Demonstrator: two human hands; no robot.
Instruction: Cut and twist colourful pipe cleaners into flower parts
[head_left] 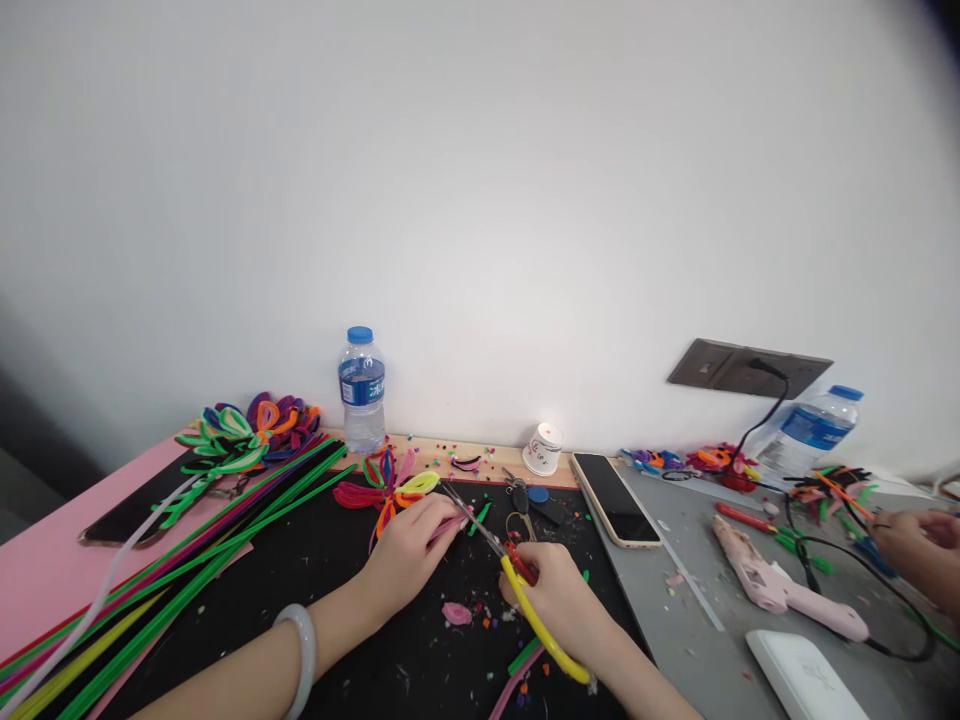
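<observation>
My left hand (409,555), with a pale bangle at its wrist, is closed on pink pipe cleaners (448,527) over a black mat (360,650). In my right hand (559,600) is a pair of scissors (536,622) with yellow and red handles. The blades point up and left, their tips beside the fingers of my left hand. Whether they touch the pink strands I cannot tell. Just beyond my left hand lies a multicoloured pipe-cleaner flower (386,492). A pink scrap (456,613) and small trimmings lie on the mat between my arms.
Long pipe cleaners (202,560) and finished flowers (240,435) lie left, beside a phone (131,505). Behind stand a water bottle (363,395) and paper cup (543,448). To the right are another phone (616,500), a glue gun (784,585) with its cord, and another person's hand (911,545).
</observation>
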